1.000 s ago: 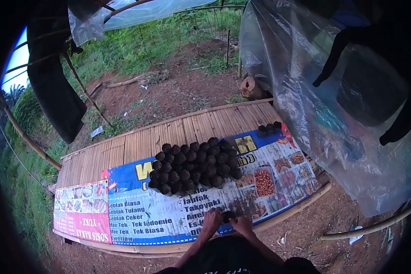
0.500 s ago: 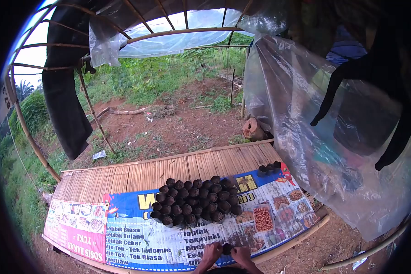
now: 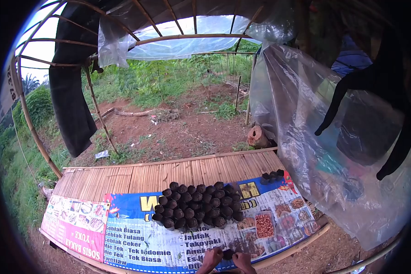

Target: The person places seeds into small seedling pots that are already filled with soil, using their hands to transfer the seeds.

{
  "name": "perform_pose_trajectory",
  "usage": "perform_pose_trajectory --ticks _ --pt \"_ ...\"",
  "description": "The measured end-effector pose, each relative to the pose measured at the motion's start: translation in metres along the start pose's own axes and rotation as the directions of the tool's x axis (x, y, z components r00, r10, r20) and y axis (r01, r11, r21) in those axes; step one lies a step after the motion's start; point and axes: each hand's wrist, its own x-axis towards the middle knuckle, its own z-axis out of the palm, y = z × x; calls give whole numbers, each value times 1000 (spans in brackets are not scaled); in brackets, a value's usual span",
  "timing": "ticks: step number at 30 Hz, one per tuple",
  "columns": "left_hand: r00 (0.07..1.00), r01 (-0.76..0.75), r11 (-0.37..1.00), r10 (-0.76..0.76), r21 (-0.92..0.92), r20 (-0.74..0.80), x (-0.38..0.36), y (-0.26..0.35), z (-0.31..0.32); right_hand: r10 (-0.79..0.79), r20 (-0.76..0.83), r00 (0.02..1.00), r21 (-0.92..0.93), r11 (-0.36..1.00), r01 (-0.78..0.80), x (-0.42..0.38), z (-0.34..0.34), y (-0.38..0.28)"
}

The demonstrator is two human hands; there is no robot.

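Note:
Both hands are at the bottom of the view, over the front edge of the printed banner (image 3: 141,244). Between them is a small dark pot (image 3: 228,254), pinched by my left hand (image 3: 211,259) on one side and by my right hand (image 3: 242,261) on the other. Beyond the hands, a tight cluster of black soil-filled pots (image 3: 196,205) stands on the banner. To its right lies a container of reddish-brown pellets (image 3: 264,225). A few more dark pots (image 3: 272,176) sit at the banner's far right corner.
The banner lies on a bamboo slat table (image 3: 169,175). Clear plastic sheeting (image 3: 301,118) hangs at the right, with dark cloth (image 3: 370,100) in front. A cut log (image 3: 257,136) rests behind the table. Bamboo poles (image 3: 34,123) and black sheeting (image 3: 71,109) stand at the left.
The view has shifted slightly, so the pots and table appear a little lower. Both hands are still together around the small dark pot, near the same part of the banner.

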Motion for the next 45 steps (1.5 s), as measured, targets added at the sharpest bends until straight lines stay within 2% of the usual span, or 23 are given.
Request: perform_pose_trajectory --ticks 3,6,8,11,14,15,16,18,20,21,25,28,29,31,32,34,36,37,38,40,42,45 --pt "998 -49 999 50 1 -36 -1 5 -2 -14 -16 1000 -5 1000 14 -5 -3 -1" --pt "999 -35 999 35 20 4 3 4 -3 -71 -52 996 -15 997 70 -5 -3 -1" --pt "999 -38 999 38 -8 -5 4 7 -4 -85 -52 995 -80 993 81 -3 -7 -4" --pt "996 -81 997 80 -19 -44 3 15 -9 -15 -41 999 -32 999 14 -5 -33 -30" --pt "998 -58 998 58 17 -25 2 2 0 9 31 999 12 1000 -9 -2 -10 -9" --pt "998 -56 998 57 17 -22 4 0 1 0 7 1000 11 1000 0 -2 -13 -13" --pt "997 -82 995 82 53 -9 6 -2 1 2 7 1000 12 1000 -2 -3 -17 -17" --pt "996 -93 992 92 90 10 3 3 -1 12 -58 998 -107 994 -18 -11 -31 -29" --pt "988 -141 971 149 195 -31 9 23 -8 66 -4 998 -101 993 -66 -12 -37 -36" --pt "987 -161 959 154 231 50 14 20 -8 116 37 993 -98 989 -112 -13 -38 -38" --pt "972 -205 904 144 374 185 31 11 0 44 22 999 -130 991 -40 -13 -18 -20" --pt "963 -265 877 224 400 147 33 11 1 81 -4 997 -111 991 -81 -14 -20 -25" --pt "962 -267 876 223 400 154 33 11 0 58 -28 998 -132 989 -61 -14 -26 -28" --pt "984 -159 945 130 286 120 28 21 -6 40 -45 998 -153 987 -47 -11 -40 -38" --pt "984 -156 946 125 285 125 25 26 -10 50 -39 998 -154 987 -55 -10 -44 -40" --pt "987 -159 965 155 207 34 18 35 -18 67 -25 997 -153 986 -70 -11 -45 -41" --pt "994 -99 976 89 192 58 11 28 -15 17 -35 999 -149 989 -22 -8 -30 -31" --pt "996 -74 978 62 197 65 7 24 -13 101 7 995 -44 994 -101 -3 -21 -27" --pt "997 -64 978 53 201 59 15 22 -11 98 -5 995 -46 994 -98 -1 -19 -22" --pt "995 -95 983 91 159 32 16 22 -13 -36 -119 992 -114 993 22 -1 -28 -32" --pt "997 -74 990 76 121 -17 14 19 -12 -33 -119 992 -122 992 18 0 -24 -30" --pt "998 -69 989 68 134 6 11 16 -9 -31 -124 992 -113 993 17 0 -21 -25"
